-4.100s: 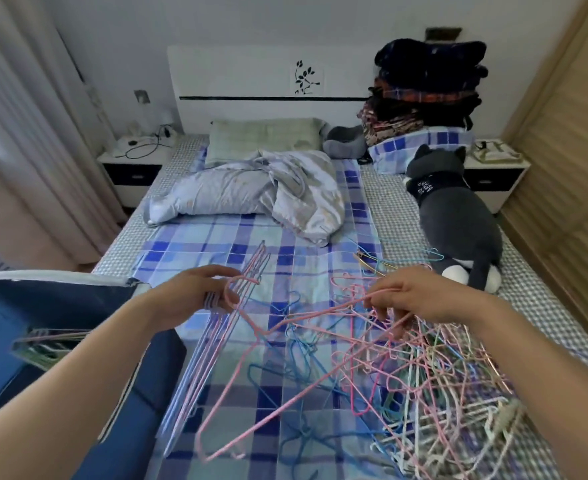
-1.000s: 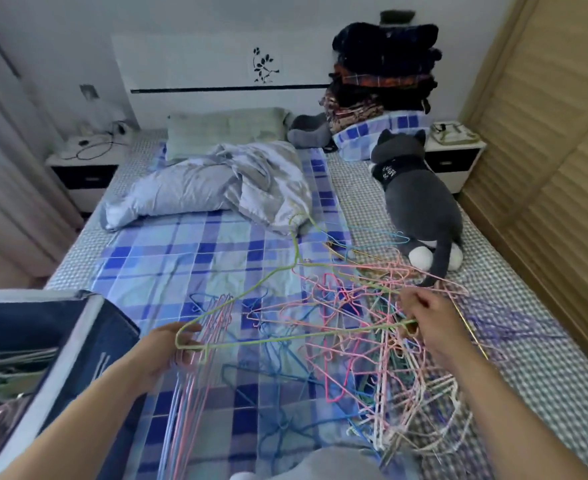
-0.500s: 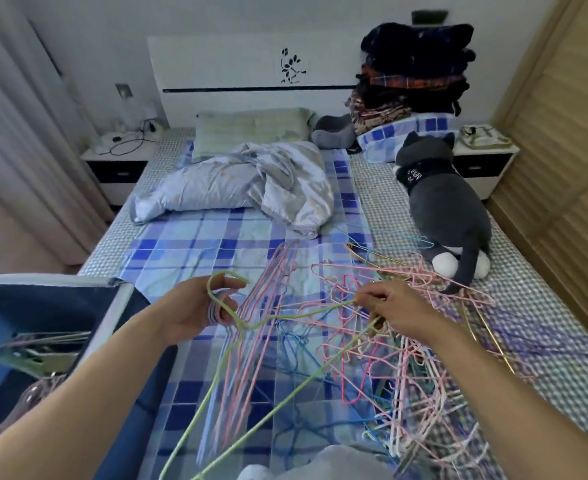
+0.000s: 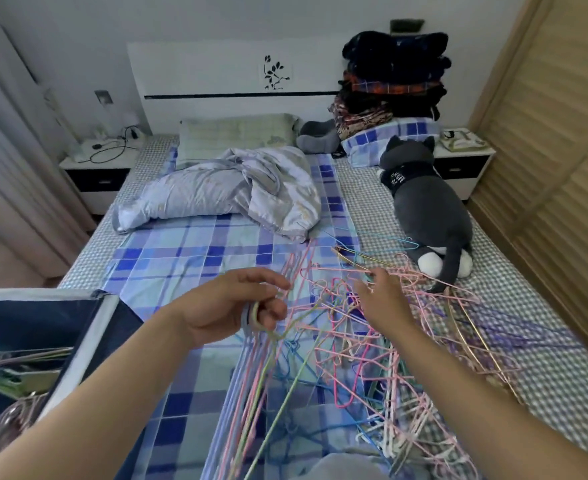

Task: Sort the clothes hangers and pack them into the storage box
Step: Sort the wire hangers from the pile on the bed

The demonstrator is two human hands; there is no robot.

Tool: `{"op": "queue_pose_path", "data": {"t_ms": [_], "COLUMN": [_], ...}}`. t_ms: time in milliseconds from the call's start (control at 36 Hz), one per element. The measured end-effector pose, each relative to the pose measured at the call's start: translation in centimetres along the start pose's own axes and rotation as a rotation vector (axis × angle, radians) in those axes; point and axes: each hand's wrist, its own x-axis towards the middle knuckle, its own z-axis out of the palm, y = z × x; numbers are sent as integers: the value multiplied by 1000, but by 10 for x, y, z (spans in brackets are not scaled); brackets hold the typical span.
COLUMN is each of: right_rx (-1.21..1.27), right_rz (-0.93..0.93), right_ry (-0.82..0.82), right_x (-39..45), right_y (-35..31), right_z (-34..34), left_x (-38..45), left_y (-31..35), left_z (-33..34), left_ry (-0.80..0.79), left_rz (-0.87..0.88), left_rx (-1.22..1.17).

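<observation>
**Pull one hanger at a time, keep the hooks stacked**

The left hand [image 4: 230,306] holds the gathered bundle of hangers [image 4: 251,386] by their hooks, fingers and thumb curled round the loops; the wire bodies hang down from that grip over the near part of the bed [image 4: 188,258], pink, lilac and a yellow-green one together. The right hand [image 4: 384,299] reaches into the tangled pile of hangers [image 4: 382,362] on the right half of the bed, fingers spread and relaxed, grasping nothing yet. The storage box [image 4: 78,327] stands open at the near left edge of the bed, with hangers already lying inside.

The step in hand looks like picking the next hanger out of the tangle to add to the bundle. To do it well:

- Choose a hanger lying on top of the pile, and take it at the hook or neck, not mid-wire, so it slides free cleanly.
- Lift slowly and watch for neighbours coming up with it; a small shake or twist probably frees a snag better than a hard pull.
- Thread its hook into the left hand's grip facing the same way as the others, so the bundle stays flat.
- Once the bundle grows awkward to hold, lower it into the box alongside those already there, not across them.
</observation>
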Motion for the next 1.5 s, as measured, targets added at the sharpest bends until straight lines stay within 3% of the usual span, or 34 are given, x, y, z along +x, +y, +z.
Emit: {"op": "queue_pose_path", "data": {"t_ms": [83, 167, 250, 389, 528, 694, 806, 972, 1194, 1250, 1361, 1500], "right_rx": [241, 328, 464, 542, 616, 446, 348, 134, -76, -81, -174, -249], "right_rz": [-164, -268, -213, 57, -23, -195, -296, -354, -427, -412, -403, -452], "right_ry": [8, -184, -299, -349, -435, -303, -332, -380, -489, -513, -650, -838], "right_x": [-34, -74, -93, -99, -86, -71, -75, -93, -106, -111, -114, -122], "right_y": [-42, -74, -87, -84, -78, -66, -50, -42, -36, -30, -22, -18], "right_z": [6, 24, 53, 74, 62, 26, 17, 28, 37, 38, 34, 32], "left_x": [11, 16, 20, 29, 25, 6, 0, -3, 4, 3, -11, -22], "left_y": [7, 11, 14, 23, 35, 9, -37, -53, -59, -66, -89, -117], "left_z": [2, 3, 17, 36, 46, 53, 51, 49, 63, 60, 58, 72], "left_ry": [180, 187, 156, 235, 239, 486, 657, 539, 545, 543, 562, 346], "left_rz": [74, 82, 116, 258, 389, 477, 505, 458, 321, 299, 417, 529], "left_rx": [-17, -75, -92, -57, -158, 254, 409, 647, 274, 271, 375, 630]}}
